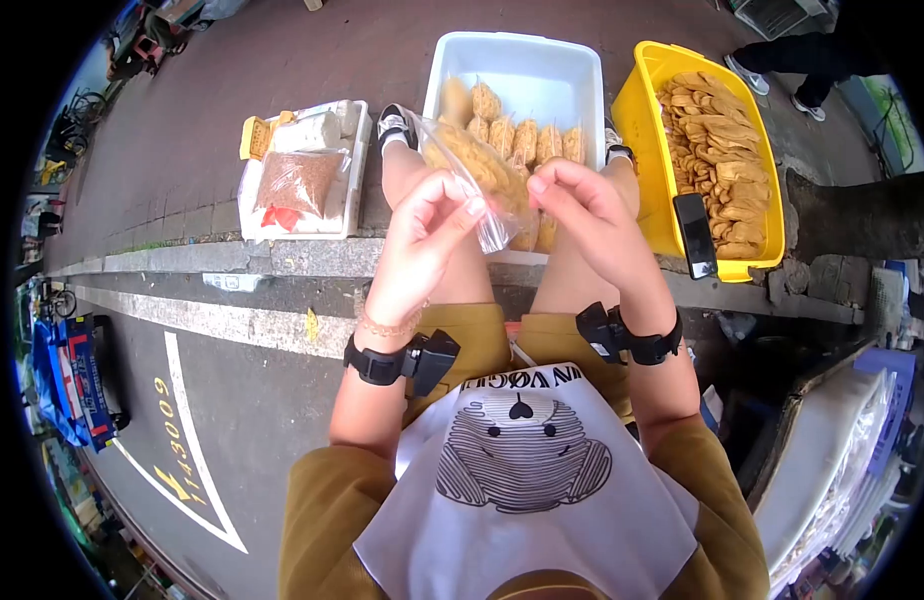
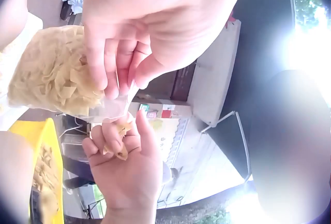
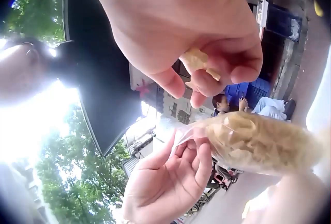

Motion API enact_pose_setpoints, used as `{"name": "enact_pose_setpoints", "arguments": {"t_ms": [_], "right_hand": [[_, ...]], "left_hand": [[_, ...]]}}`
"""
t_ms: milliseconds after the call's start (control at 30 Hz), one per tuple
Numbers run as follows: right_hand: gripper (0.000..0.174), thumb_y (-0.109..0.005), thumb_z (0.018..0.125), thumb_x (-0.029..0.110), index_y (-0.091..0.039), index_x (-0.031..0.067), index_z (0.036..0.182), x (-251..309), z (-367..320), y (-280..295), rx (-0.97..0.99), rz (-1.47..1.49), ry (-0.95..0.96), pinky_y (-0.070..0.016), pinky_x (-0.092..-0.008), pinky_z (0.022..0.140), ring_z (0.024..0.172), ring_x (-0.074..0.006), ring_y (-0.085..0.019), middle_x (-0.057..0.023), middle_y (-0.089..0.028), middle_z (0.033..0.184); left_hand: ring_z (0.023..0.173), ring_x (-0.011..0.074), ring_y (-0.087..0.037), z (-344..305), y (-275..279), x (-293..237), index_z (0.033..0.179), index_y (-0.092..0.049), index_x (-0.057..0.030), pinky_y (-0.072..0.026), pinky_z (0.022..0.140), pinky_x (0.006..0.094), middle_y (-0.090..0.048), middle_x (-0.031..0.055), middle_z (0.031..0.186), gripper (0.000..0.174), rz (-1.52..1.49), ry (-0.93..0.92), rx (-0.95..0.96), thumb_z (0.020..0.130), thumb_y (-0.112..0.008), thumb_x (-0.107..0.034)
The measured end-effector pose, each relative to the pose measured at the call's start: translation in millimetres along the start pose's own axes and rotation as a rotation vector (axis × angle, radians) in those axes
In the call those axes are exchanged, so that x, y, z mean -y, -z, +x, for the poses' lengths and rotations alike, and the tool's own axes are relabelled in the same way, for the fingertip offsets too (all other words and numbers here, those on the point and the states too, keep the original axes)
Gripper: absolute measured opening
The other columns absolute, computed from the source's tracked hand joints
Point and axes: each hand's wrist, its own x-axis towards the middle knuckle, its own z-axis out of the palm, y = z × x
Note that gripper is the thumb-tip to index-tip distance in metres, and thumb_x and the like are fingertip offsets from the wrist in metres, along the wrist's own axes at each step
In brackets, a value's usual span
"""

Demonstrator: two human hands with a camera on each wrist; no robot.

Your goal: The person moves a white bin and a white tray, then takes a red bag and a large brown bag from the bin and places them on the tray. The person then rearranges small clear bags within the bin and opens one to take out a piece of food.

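Pinching bag (image 1: 477, 180) mouth w/ left hand (image 1: 422, 235), right hand (image 1: 587, 225) grip holds chip (image 3: 198, 61), half hidden.

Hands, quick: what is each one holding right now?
Left hand: pinches the mouth of the plastic bag.
Right hand: pinches a small snack piece.

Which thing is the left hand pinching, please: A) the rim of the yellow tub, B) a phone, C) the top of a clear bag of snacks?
C: the left hand pinches the clear bag at its top, the right hand holds snack pieces, and the phone lies on the yellow tub.
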Motion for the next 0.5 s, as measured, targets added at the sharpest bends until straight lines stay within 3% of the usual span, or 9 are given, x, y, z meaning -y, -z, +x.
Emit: {"name": "enact_pose_setpoints", "arguments": {"t_ms": [67,133,200,233,267,333,367,500], "right_hand": [[0.022,-0.053,0.089,0.020,-0.054,0.0023,0.077,7.9,-19.7,8.9,-0.008,-0.132,-0.032,-0.0350,-0.0212,0.050,0.057,-0.0028,-0.042,0.0048,-0.049,0.062],[0.025,-0.054,0.089,0.023,-0.054,0.0021,0.076,1.6,-35.8,19.2,0.037,-0.455,-0.043,-0.0353,-0.0243,0.047,0.053,-0.0050,-0.043,0.0027,-0.049,0.059],[0.030,-0.055,0.089,0.029,-0.053,0.0020,0.077,-8.9,-46.2,31.4,0.102,-0.497,-0.128,-0.0366,-0.0237,0.050,0.056,-0.0059,-0.044,0.0003,-0.050,0.061],[0.031,-0.055,0.089,0.030,-0.053,0.0022,0.076,-12.4,-52.3,32.4,0.138,-0.375,-0.170,-0.0365,-0.0232,0.052,0.059,-0.0053,-0.044,-0.0002,-0.050,0.063],[0.032,-0.055,0.089,0.032,-0.052,0.0025,0.076,-17.8,-58.9,34.6,0.175,-0.248,-0.212,-0.0364,-0.0228,0.054,0.062,-0.0047,-0.044,-0.0006,-0.050,0.064],[0.029,-0.054,0.090,0.030,-0.050,0.0038,0.077,-26.4,-68.0,40.8,0.193,-0.241,-0.281,-0.0350,-0.0208,0.056,0.065,-0.0030,-0.041,0.0019,-0.048,0.066],[0.027,-0.053,0.091,0.028,-0.050,0.0047,0.077,-29.6,-71.7,42.2,0.209,-0.150,-0.304,-0.0338,-0.0199,0.056,0.065,-0.0023,-0.039,0.0039,-0.045,0.067],[0.023,-0.052,0.092,0.024,-0.050,0.0061,0.079,-39.1,-75.8,43.9,0.203,0.052,-0.307,-0.0297,-0.0169,0.055,0.065,-0.0007,-0.034,0.0085,-0.039,0.069]], "left_hand": [[0.072,0.0025,-0.048,-2.5,-20.7,22.9,0.083,-0.052,-0.0037,-0.0400,0.063,0.0181,-0.054,-0.0024,0.077,0.007,0.044,0.018,0.095,0.087,-0.057,-0.007],[0.077,0.0019,-0.047,-7.7,-43.9,36.4,0.089,-0.054,-0.0040,-0.0401,0.068,0.0188,-0.052,-0.0048,0.080,0.005,0.099,0.170,0.171,0.086,-0.058,-0.005],[0.077,0.0014,-0.046,-15.3,-52.0,59.6,0.089,-0.056,-0.0037,-0.0395,0.069,0.0184,-0.053,-0.0053,0.080,0.005,0.201,0.238,0.224,0.085,-0.058,-0.006],[0.068,0.0017,-0.048,-16.7,-58.5,59.8,0.086,-0.056,-0.0049,-0.0409,0.060,0.0175,-0.055,-0.0043,0.076,0.005,0.192,0.195,0.239,0.085,-0.060,-0.008],[0.068,0.0017,-0.048,-19.4,-61.3,60.9,0.086,-0.056,-0.0049,-0.0409,0.060,0.0175,-0.055,-0.0043,0.076,0.005,0.183,0.189,0.255,0.085,-0.060,-0.008],[0.057,0.0015,-0.048,-25.8,-61.5,66.0,0.081,-0.054,-0.0060,-0.0393,0.046,0.0166,-0.056,-0.0029,0.071,0.008,0.018,0.365,0.258,0.085,-0.060,-0.009],[0.051,0.0010,-0.047,-28.5,-64.0,70.1,0.077,-0.052,-0.0070,-0.0353,0.036,0.0163,-0.056,-0.0018,0.068,0.013,0.012,0.303,0.254,0.085,-0.061,-0.011],[0.052,0.0000,-0.047,-24.7,-63.5,65.0,0.076,-0.052,-0.0071,-0.0353,0.037,0.0158,-0.056,-0.0028,0.068,0.015,0.037,0.299,0.251,0.084,-0.063,-0.013]]}}
